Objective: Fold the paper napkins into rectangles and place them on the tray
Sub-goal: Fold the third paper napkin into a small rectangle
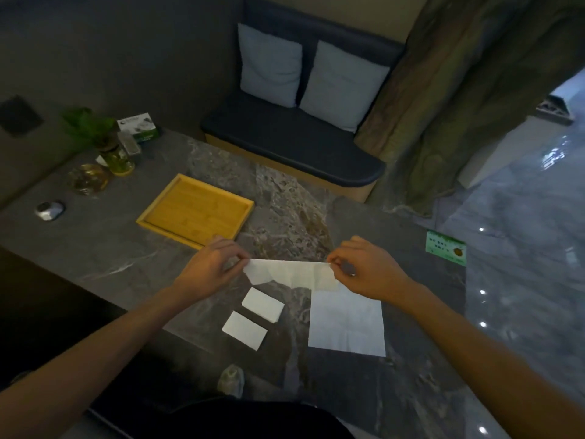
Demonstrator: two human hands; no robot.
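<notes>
1. The left hand (210,264) pinches the left end of a white paper napkin (292,275) between thumb and curled fingers (235,255), just in front of the near corner of the wooden tray (152,213).
2. The right hand (364,267) pinches the napkin's right end the same way, its fingers curled round the top corner, to the near right of the tray.
3. The held napkin is stretched between the two hands as a wide strip, lifted above the tabletop (95,248); its lower edge hangs unevenly.
4. An unfolded napkin (346,324) lies flat on the tabletop, nearer the person than the tray and to its right, its far edge partly under the held napkin.
5. Two folded napkins lie side by side, apart from each other, in front of the tray: the first folded rectangle (263,304) is closer to the tray, the second folded rectangle (245,330) closer to the person.
6. The tray holds no napkin.
7. Left of and beyond the tray stand a glass ashtray (88,182), a potted plant (104,137), a small box (137,126) and a small shiny object (50,210).
8. A green card (446,247) lies at the tabletop's edge, well to the right of the tray.
9. Beyond the tray, a dark bench seat (294,141) carries two pale cushions (269,66).
</notes>
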